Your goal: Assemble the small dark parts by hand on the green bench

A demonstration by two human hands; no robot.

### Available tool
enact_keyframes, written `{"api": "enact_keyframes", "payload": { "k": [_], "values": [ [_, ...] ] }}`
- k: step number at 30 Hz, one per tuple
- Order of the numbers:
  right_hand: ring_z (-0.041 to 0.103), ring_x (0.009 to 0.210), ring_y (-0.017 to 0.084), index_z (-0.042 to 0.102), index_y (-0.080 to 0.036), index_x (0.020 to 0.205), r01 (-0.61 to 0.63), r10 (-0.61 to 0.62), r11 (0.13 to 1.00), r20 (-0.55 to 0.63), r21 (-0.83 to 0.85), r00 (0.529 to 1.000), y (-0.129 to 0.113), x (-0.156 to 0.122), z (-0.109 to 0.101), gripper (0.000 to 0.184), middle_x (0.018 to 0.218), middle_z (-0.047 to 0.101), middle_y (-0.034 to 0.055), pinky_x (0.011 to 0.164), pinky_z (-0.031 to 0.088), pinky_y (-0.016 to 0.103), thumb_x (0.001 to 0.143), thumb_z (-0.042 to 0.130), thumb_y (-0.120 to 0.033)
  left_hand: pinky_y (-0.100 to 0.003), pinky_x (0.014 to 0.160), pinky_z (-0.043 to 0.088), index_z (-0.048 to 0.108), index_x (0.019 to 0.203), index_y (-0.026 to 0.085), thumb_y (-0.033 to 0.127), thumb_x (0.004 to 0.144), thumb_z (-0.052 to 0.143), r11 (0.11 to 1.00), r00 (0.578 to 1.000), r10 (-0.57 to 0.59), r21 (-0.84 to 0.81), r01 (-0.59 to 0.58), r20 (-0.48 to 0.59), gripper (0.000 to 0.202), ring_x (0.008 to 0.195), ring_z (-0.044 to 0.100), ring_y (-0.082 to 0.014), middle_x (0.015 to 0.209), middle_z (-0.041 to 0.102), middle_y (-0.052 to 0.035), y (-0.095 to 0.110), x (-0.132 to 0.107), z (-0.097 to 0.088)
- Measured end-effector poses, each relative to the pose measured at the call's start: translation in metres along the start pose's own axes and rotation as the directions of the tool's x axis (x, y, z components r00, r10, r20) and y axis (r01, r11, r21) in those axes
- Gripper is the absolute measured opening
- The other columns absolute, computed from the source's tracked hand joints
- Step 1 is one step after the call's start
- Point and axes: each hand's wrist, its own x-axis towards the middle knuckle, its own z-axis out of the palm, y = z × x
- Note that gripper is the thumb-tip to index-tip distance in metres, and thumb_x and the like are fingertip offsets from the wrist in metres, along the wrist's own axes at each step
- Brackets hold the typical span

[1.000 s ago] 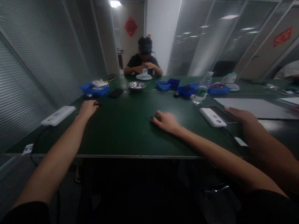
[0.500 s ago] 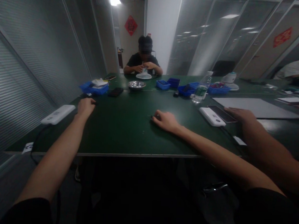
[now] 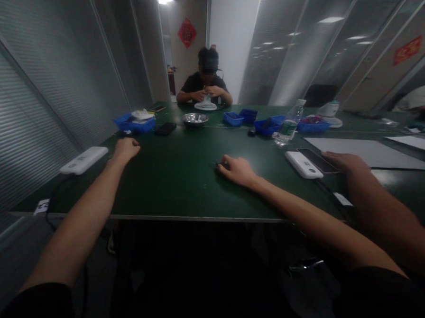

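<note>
My left hand (image 3: pixel 126 149) rests on the green table (image 3: pixel 171 185) at the left, fingers closed in a pinch. What it holds, if anything, is too small and dark to make out. Just beyond it stands a blue tray (image 3: pixel 134 124) with white items, and a white power bank (image 3: pixel 84 160) lies to its left. Near the middle of the table, my right hand (image 3: pixel 237 171) is curled shut around a small dark object with a thin tip (image 3: pixel 217 164) that points left. Its body is mostly hidden by the fingers.
A metal bowl (image 3: pixel 195 119), a black phone-like item (image 3: pixel 165 128), blue bins (image 3: pixel 233 118) and a water bottle (image 3: pixel 289 125) stand farther back. At right, another person's hand (image 3: pixel 346 161) touches a phone (image 3: pixel 317 160) beside a second power bank (image 3: pixel 304 165). A person (image 3: pixel 205 82) sits opposite with a white fan (image 3: pixel 206 105).
The view has shifted slightly. My left hand has turned a little, and the dark bit at its fingertips shows less. My right hand stays nearly in place.
</note>
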Motion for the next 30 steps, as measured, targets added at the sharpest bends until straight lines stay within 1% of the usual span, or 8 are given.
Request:
{"api": "enact_keyframes", "payload": {
  "k": [2,5,11,15,20,24,26,30],
  "values": [
    [0.066,0.076,0.02,0.063,-0.021,0.119,-0.005,0.005,1.0,0.003,-0.009,1.0,0.0,0.0,0.0,0.038,0.094,0.075,0.0083,0.062,0.038,0.027,0.106,0.047,-0.054,-0.04,0.103,0.056,0.081,0.116,0.017,0.015,0.081,0.074,1.0,1.0,-0.014,-0.022,0.014,-0.007,0.036,0.11,0.072,-0.0323,0.118,0.077,-0.0142,0.001,-0.002,-0.001],
    [0.066,0.077,0.02,0.062,-0.022,0.12,-0.005,0.005,1.0,0.013,-0.023,1.0,-0.002,-0.001,-0.001,0.038,0.094,0.075,0.0078,0.063,0.039,0.027,0.106,0.046,-0.053,-0.039,0.107,0.054,0.081,0.117,0.018,0.007,0.08,0.07,0.998,1.0,-0.013,-0.055,0.011,-0.021,0.04,0.114,0.071,-0.0304,0.119,0.077,-0.0127,0.001,-0.006,-0.003],
    [0.065,0.073,0.019,0.062,-0.021,0.119,0.013,-0.013,1.0,0.021,-0.017,1.0,-0.002,-0.001,-0.002,0.038,0.091,0.074,0.0074,0.061,0.037,0.027,0.106,0.045,-0.053,-0.039,0.113,0.049,0.082,0.112,0.017,0.004,0.081,0.066,0.996,0.995,0.081,-0.031,-0.083,-0.062,0.037,0.117,0.069,-0.0295,0.119,0.077,-0.0119,-0.002,-0.009,-0.002],
    [0.065,0.074,0.019,0.062,-0.022,0.12,0.019,-0.019,1.0,0.022,-0.022,1.0,-0.001,0.0,-0.001,0.04,0.091,0.074,0.0074,0.062,0.038,0.027,0.106,0.044,-0.055,-0.04,0.111,0.05,0.082,0.112,0.017,0.006,0.082,0.067,0.994,0.994,0.1,-0.039,-0.102,-0.054,0.035,0.115,0.07,-0.0304,0.117,0.078,-0.0123,-0.004,-0.006,-0.002],
    [0.066,0.074,0.02,0.062,-0.021,0.121,0.015,-0.014,1.0,0.031,-0.026,0.999,-0.001,0.0,-0.002,0.041,0.092,0.075,0.0082,0.063,0.039,0.028,0.107,0.044,-0.055,-0.038,0.107,0.052,0.083,0.105,0.019,0.015,0.081,0.078,0.991,0.995,0.103,-0.079,-0.104,-0.015,0.025,0.111,0.072,-0.0305,0.113,0.078,-0.0123,-0.003,-0.004,-0.006],
    [0.067,0.076,0.02,0.063,-0.021,0.121,0.005,-0.004,1.0,0.041,-0.021,0.999,-0.003,-0.001,-0.004,0.041,0.095,0.075,0.0087,0.064,0.04,0.027,0.107,0.045,-0.055,-0.036,0.098,0.056,0.083,0.102,0.018,0.024,0.081,0.081,0.989,0.992,0.124,-0.09,-0.12,0.038,0.022,0.099,0.074,-0.0283,0.105,0.079,-0.011,0.001,-0.003,-0.008],
    [0.067,0.078,0.02,0.063,-0.021,0.122,0.002,0.0,1.0,0.045,-0.028,0.999,-0.003,-0.001,-0.003,0.041,0.096,0.075,0.0089,0.065,0.04,0.027,0.106,0.045,-0.055,-0.035,0.095,0.056,0.084,0.1,0.019,0.026,0.081,0.082,0.988,0.99,0.134,-0.083,-0.13,0.052,0.021,0.096,0.075,-0.0283,0.103,0.08,-0.0107,0.001,-0.003,-0.009],
    [0.067,0.08,0.022,0.064,-0.021,0.121,0.005,-0.003,0.998,0.027,-0.06,1.0,-0.003,0.0,-0.002,0.041,0.096,0.075,0.0091,0.064,0.039,0.028,0.106,0.045,-0.054,-0.034,0.099,0.054,0.084,0.093,0.021,0.026,0.081,0.082,0.979,0.98,0.194,-0.072,-0.191,0.034,0.014,0.105,0.073,-0.0293,0.107,0.08,-0.0099,-0.002,-0.002,-0.011]
  ]
}}
